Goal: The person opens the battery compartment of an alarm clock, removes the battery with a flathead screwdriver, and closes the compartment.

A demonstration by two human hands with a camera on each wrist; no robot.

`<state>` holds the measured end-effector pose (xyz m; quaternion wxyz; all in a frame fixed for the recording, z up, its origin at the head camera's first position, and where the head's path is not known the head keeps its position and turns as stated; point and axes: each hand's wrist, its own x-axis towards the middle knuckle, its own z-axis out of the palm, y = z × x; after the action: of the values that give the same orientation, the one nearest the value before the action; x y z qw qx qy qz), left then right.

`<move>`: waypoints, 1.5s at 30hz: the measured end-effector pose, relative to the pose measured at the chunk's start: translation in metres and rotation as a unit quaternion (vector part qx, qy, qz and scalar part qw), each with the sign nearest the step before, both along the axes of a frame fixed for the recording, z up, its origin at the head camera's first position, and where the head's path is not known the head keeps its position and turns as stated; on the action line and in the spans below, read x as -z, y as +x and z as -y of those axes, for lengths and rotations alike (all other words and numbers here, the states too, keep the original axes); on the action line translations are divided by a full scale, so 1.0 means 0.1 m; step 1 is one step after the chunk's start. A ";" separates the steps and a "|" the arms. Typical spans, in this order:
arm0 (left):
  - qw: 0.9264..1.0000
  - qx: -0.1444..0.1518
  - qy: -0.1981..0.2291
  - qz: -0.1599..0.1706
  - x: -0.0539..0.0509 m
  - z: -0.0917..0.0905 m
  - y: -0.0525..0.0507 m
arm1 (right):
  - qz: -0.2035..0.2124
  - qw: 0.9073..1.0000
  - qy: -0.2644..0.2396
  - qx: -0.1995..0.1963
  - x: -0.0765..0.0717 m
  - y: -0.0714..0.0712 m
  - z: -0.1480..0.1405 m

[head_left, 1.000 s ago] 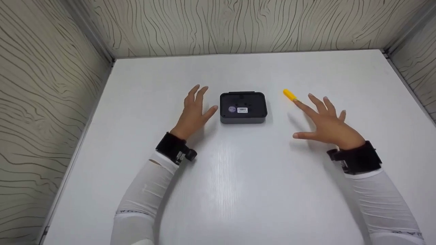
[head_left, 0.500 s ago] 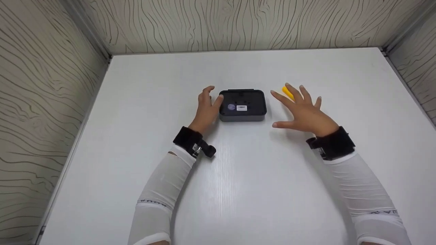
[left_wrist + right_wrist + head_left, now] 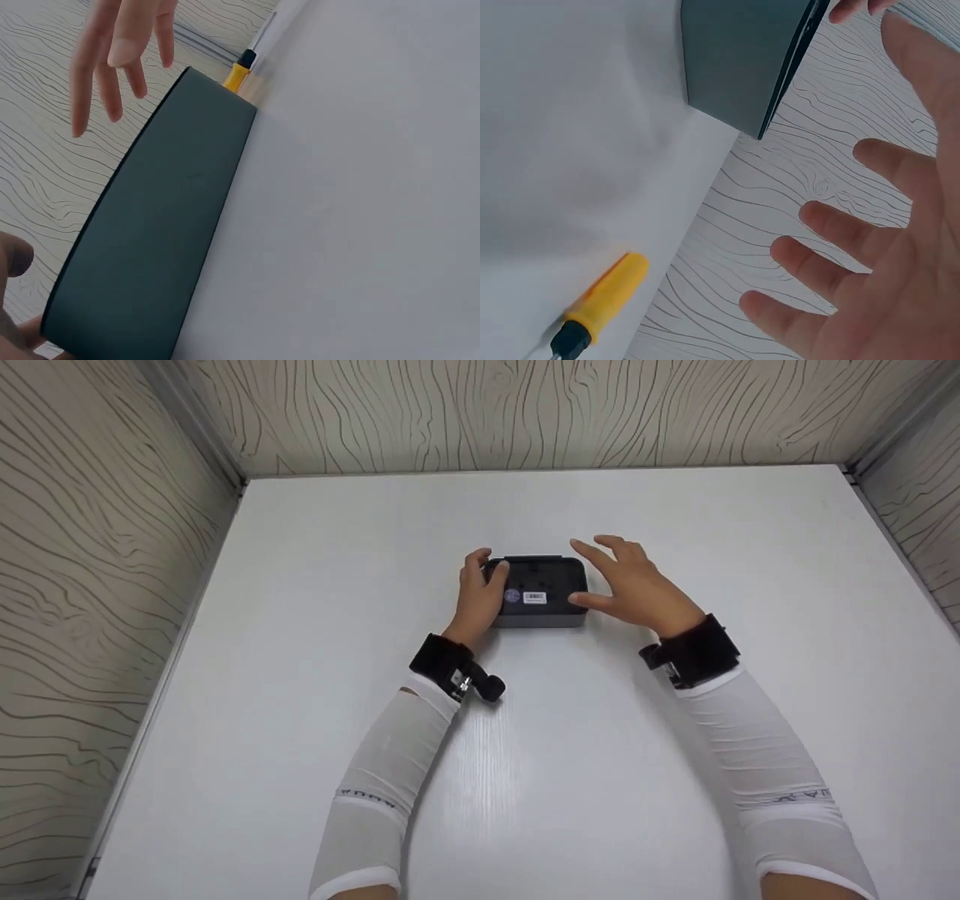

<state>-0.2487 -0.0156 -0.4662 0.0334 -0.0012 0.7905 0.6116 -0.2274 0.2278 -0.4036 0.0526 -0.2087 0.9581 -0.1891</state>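
A dark grey rectangular case [image 3: 544, 579] lies on the table, its black face up with a white barcode label and a round purple sticker. My left hand [image 3: 478, 601] is around its left end; fingers touch the corner, while the thumb hangs above the face in the left wrist view. Over the right end hovers my right hand [image 3: 646, 591], fingers spread and apart from the case [image 3: 735, 64] in the right wrist view. A screwdriver [image 3: 607, 296] with a yellow handle and black collar lies beyond that end; the right hand hides it in the head view.
The white table [image 3: 585, 780] is bounded by a wood-grain panel [image 3: 525, 416] at the back and similar panels at both sides. Black wrist cameras [image 3: 491, 688] stick out from the inner side of each wrist, low over the table.
Both hands have moved inward to the case, the left reaching its left end and the right coming leftward from the screwdriver. The case stays where it was.
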 end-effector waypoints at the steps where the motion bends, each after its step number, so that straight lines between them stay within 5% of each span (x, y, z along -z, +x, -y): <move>1: 1.000 -0.010 0.007 0.000 0.00 -0.02 0.00 | -0.002 1.000 -0.004 -0.001 0.01 -0.02 0.03; 7: 0.999 -0.046 0.025 -0.013 0.08 -0.06 0.04 | -0.026 0.999 -0.027 -0.007 0.01 -0.12 0.21; 21: 0.998 -0.036 -0.024 -0.049 0.17 -0.07 0.09 | 0.008 0.997 -0.078 -0.028 0.05 -0.35 0.55; 39: 0.996 -0.032 -0.041 -0.069 0.19 -0.12 0.13 | 0.038 0.990 -0.132 0.018 0.21 -0.39 0.53; 45: 0.996 -0.034 -0.037 -0.067 0.19 -0.12 0.12 | 0.024 0.990 -0.136 0.007 0.24 -0.40 0.53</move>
<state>-0.2364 -0.0038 -0.4853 -0.0406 0.0119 0.8127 0.5812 -0.2675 0.1751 -0.4274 0.0449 -0.2030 0.9233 -0.3230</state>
